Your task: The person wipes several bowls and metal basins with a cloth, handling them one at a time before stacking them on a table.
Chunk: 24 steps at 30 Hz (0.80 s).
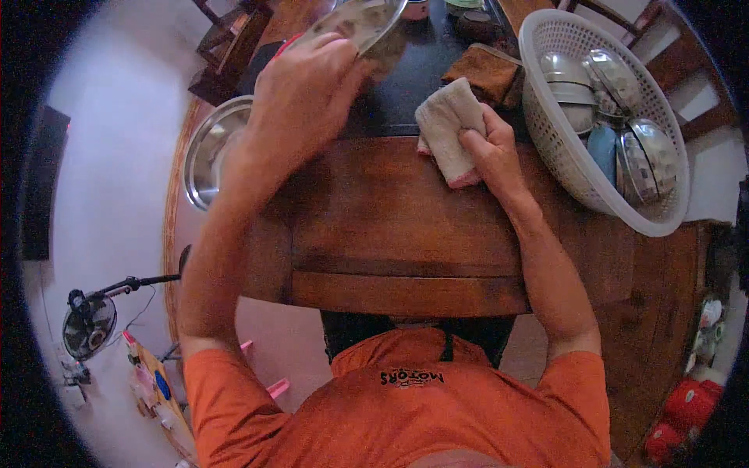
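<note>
Reaching up over the far left of the table, my left hand (316, 82) is closed on the near edge of a round, shiny-rimmed bowl or lid (367, 23); which of the two I cannot tell. Its fingertips are partly hidden, and a bit of red shows beside the rim. My right hand (495, 148) grips a folded white cloth (452, 129) with a reddish edge, held above the table's near part. The cloth and the round piece are apart.
A white plastic basket (550, 136) with several metal bowls and something blue stands at the right. A steel basin (195, 168) sits at the left. Behind the cloth lies a brown folded item (480, 66) on the dark tabletop (394, 101). A fan (90, 324) stands at the lower left.
</note>
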Available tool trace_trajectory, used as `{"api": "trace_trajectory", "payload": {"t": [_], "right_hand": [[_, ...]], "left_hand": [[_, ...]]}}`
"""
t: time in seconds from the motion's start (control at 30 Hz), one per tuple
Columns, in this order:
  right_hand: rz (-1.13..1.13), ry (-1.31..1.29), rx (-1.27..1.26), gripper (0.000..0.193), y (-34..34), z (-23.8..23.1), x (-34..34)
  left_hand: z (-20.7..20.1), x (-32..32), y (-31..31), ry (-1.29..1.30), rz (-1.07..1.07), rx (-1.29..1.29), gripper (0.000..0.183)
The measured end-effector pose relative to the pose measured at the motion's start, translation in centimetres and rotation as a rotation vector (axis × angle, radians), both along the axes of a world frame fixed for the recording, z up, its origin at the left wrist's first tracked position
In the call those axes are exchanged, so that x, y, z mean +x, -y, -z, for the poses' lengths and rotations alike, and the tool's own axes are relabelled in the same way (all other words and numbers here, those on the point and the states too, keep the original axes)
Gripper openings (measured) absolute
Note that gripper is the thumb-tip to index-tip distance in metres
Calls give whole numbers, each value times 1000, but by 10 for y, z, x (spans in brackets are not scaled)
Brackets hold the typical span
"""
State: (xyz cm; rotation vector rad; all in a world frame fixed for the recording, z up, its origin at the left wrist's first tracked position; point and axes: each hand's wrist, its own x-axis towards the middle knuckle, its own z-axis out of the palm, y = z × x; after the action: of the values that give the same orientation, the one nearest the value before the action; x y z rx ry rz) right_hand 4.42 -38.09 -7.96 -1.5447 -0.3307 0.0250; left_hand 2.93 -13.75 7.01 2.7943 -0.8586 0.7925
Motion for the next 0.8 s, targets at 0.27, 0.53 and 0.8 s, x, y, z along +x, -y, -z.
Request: {"api": "trace_trajectory", "payload": {"t": [0.27, 0.53, 0.8], "right_hand": [[103, 26, 1, 37, -1, 4, 8], [74, 10, 12, 36, -3, 2, 8], [83, 15, -21, 36, -1, 1, 5]], "left_hand": [[50, -58, 49, -282, 177, -846, 17], [77, -51, 49, -112, 234, -711, 14], [105, -51, 50, -125, 254, -598, 15]]}}
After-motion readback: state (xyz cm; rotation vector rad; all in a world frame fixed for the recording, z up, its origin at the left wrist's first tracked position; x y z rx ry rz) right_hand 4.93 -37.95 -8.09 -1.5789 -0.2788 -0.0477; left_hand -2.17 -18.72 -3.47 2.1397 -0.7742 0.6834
